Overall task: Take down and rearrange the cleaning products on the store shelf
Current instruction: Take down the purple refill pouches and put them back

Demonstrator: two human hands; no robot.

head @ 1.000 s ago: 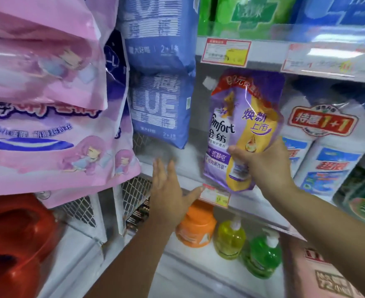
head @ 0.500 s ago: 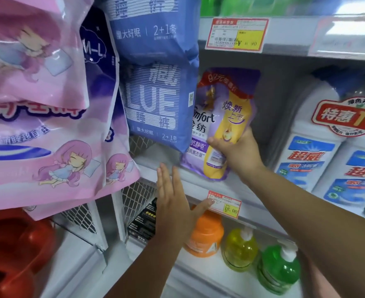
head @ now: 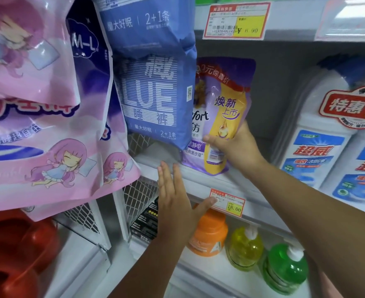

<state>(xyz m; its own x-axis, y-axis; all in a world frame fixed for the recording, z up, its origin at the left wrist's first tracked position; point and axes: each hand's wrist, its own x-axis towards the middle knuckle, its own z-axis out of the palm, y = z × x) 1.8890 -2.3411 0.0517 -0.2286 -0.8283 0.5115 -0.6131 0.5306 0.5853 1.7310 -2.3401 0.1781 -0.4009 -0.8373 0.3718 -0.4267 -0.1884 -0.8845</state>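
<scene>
The right hand [head: 235, 151] curls thumb and fingers round the lower part of a purple-and-yellow pouch [head: 220, 104] reading "…fort", held upright with its lower edge at the middle shelf [head: 201, 182], just right of a hanging blue "BLUE 2+1" pack [head: 155, 97]. The left hand [head: 175, 201] is flat with straight fingers and holds nothing, lying over the shelf's near edge, its thumb by a price tag [head: 227, 202] marked 18.00.

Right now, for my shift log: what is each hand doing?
Left hand: open, fingers straight, holding nothing.
Right hand: grips the purple softener pouch.
</scene>
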